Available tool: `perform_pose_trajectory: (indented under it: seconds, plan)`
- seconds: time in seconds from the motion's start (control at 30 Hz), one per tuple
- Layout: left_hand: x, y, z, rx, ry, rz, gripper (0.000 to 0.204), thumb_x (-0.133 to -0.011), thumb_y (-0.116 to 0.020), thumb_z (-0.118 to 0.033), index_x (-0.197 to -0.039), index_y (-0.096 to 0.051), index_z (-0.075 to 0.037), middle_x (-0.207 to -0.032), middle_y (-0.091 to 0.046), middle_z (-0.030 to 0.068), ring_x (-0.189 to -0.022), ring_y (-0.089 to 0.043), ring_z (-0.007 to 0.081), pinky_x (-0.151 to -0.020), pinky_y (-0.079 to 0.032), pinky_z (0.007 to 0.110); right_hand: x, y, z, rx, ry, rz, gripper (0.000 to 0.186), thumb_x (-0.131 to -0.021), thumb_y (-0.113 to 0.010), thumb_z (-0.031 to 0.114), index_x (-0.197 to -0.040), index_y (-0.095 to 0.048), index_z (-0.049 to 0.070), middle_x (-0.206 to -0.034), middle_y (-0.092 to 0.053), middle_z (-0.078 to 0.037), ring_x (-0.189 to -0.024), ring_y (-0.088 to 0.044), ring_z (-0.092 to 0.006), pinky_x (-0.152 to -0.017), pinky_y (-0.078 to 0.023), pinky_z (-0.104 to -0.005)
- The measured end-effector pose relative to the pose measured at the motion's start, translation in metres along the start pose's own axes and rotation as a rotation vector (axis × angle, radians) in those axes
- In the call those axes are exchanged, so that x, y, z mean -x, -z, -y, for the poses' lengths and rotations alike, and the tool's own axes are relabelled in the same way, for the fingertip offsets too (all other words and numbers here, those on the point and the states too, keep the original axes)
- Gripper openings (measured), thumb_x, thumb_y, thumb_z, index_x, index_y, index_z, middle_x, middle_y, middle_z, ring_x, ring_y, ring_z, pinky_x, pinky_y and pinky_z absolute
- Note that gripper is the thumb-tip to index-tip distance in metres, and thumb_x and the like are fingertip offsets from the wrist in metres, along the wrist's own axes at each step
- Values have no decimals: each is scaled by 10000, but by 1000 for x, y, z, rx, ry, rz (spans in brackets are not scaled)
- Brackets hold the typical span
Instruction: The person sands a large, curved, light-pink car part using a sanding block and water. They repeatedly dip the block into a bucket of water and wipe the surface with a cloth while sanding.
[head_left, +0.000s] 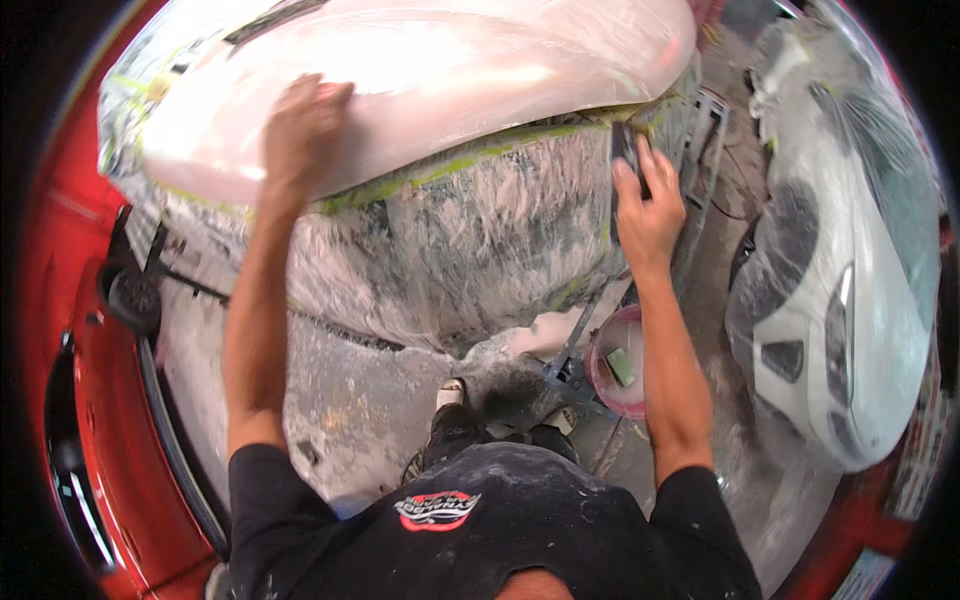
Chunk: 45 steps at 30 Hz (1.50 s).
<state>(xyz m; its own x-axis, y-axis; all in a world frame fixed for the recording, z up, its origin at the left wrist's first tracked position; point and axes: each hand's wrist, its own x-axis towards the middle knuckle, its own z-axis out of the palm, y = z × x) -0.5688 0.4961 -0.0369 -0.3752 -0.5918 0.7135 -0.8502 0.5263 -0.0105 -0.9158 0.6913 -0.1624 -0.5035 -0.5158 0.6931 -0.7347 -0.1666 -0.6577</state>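
A pale pink, glossy car body panel [430, 75] spans the top of the view, edged below with yellow-green tape [420, 181]. On its left part lies my left hand [303, 135], slightly blurred, fingers bent. A bit of red shows at those fingertips, but what it belongs to is hidden. My right hand [651, 205] grips a dark, narrow sanding block [622, 160] beside the panel's lower right edge. Under the tape hangs plastic masking sheet [450, 240], smeared with whitish residue.
Below my right forearm stands a pink bucket [598, 385] of cloudy water with a green sponge [621, 366] in it. A plastic-covered white bumper [850, 340] is at right. A red car [120, 430] stands at left. Dusty concrete floor [350, 410] lies around my feet.
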Motion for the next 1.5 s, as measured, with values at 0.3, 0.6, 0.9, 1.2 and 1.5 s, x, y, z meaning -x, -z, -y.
perform_pose_trajectory:
  seconds: [0.3,0.6,0.9,1.2,1.5]
  plan:
    - [-27,-115,-237,-160,-227,-280,404,-989,-596,-382,-982,-688,11,-1018,-680,214,-1013,-669,369,-910,-532,483,87,104,-38,-210,-219,258,430,-941,-655,59,-1350,-600,-61,-1329,-618,-224,-1227,-588,-319,-1049,-450,-388]
    - [32,-112,-276,238,-371,-178,482,-992,-579,-472,-1023,-659,2,-1032,-684,186,-979,-665,351,-876,-532,494,168,160,-120,-172,-539,334,404,-984,-610,84,-1354,-590,-76,-1262,-640,-128,-1069,-594,-188,-936,-471,-296]
    - [264,-167,-422,1131,114,787,436,-781,-796,-411,-921,-647,-25,-922,-604,202,-869,-643,397,-766,-528,500,272,194,-199,-396,-1276,117,423,-1040,-555,189,-1377,-564,-68,-1311,-619,-135,-1149,-588,-206,-989,-475,-345]
    - [408,-282,-494,626,-141,1110,361,-816,-691,-192,-1100,-679,31,-1122,-626,257,-1072,-625,434,-923,-534,513,323,167,-288,-43,-1273,282,483,-1030,-580,262,-1367,-563,-83,-1239,-682,-182,-1084,-655,-259,-961,-487,-356]
    - [435,-323,-484,644,381,1657,264,-816,-681,-127,-1017,-743,32,-994,-712,273,-969,-717,389,-830,-578,512,364,111,-336,498,-909,538,447,-957,-596,307,-1056,-688,-119,-1064,-676,-351,-1032,-638,-493,-921,-479,-517]
